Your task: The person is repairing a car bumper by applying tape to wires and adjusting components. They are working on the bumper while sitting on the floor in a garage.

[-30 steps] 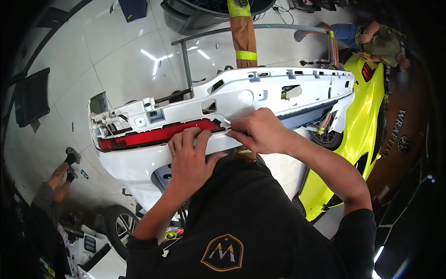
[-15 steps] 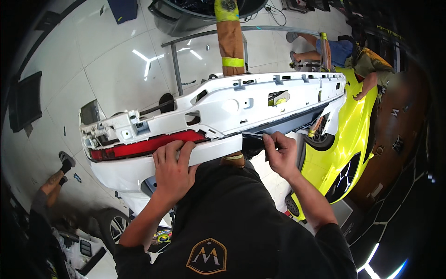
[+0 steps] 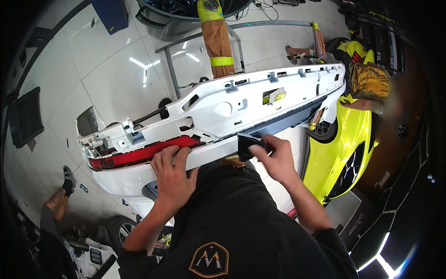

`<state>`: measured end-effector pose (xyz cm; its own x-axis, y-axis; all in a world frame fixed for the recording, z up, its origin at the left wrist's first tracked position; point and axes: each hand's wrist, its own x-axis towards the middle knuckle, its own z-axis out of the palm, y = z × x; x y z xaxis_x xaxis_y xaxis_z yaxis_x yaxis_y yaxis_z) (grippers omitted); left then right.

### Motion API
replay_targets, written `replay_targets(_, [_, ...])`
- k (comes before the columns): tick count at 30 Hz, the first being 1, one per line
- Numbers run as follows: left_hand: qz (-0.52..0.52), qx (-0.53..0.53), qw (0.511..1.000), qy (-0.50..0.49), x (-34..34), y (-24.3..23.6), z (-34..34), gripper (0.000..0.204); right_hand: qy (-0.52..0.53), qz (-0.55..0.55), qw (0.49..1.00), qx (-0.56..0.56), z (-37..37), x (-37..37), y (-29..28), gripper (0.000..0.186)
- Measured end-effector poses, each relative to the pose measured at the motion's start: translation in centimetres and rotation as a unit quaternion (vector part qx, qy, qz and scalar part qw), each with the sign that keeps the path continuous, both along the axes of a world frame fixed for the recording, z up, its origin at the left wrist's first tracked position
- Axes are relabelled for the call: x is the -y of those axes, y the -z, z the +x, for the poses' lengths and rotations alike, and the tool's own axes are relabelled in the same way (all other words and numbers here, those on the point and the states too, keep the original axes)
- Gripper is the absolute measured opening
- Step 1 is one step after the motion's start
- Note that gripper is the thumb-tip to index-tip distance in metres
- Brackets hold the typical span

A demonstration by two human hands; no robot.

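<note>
A long white car bumper [image 3: 209, 111] lies across in front of me, its inner side with slots and clips facing up. A red strip [image 3: 134, 154] runs along its left part. My left hand [image 3: 174, 174] grips the near edge beside that strip, fingers curled over the top and thumb below. Right of it, a piece of glossy black film [image 3: 246, 145] hangs at the bumper's near edge, where white skin meets a grey-blue section [image 3: 288, 118]. My right hand [image 3: 278, 160] pinches this film between thumb and fingers; the thumb is slightly blurred.
Padded brown and yellow stand arms [image 3: 217, 44] and a metal frame [image 3: 278, 24] support the bumper. Behind stands a black bin [image 3: 162, 21]. A bright yellow car [image 3: 344, 149] and a crouching co-worker [image 3: 369, 81] are at right. Another person's leg [image 3: 58, 202] shows at left.
My right hand has shifted slightly, its thumb moving left over the black film, which now shows as a broader flap. The left hand keeps its hold. The co-worker at right has changed posture.
</note>
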<state>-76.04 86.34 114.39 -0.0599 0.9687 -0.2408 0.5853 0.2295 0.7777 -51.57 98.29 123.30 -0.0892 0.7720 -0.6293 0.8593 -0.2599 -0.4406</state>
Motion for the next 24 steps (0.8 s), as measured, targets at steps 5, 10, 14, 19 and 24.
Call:
replay_targets(5, [0.017, 0.005, 0.999, 0.042, -2.0, -2.6, 2.9, 0.074, 0.015, -0.013, 1.000, -0.017, -2.2, 0.8, 0.9, 0.043])
replay_targets(10, [0.030, -0.106, 0.988, 0.112, -5.3, -3.6, 7.9, 0.099, -0.254, 0.017, 0.964, 0.074, -1.7, -2.0, -0.9, 0.040])
replay_targets(14, [0.046, -0.236, 0.960, 0.140, -5.0, -1.8, 10.4, 0.096, -0.322, -0.017, 0.945, 0.050, -0.6, -3.2, -1.5, 0.041])
replay_targets(19, [0.062, -0.201, 0.960, 0.183, -5.6, -1.4, 9.8, 0.084, -0.349, -0.043, 0.936, -0.018, 1.9, -4.9, -0.2, 0.042])
replay_targets(24, [0.025, -0.226, 0.959, 0.171, -5.8, -1.1, 11.2, 0.089, -0.374, -0.071, 0.920, -0.090, 6.2, -7.3, 0.7, 0.040])
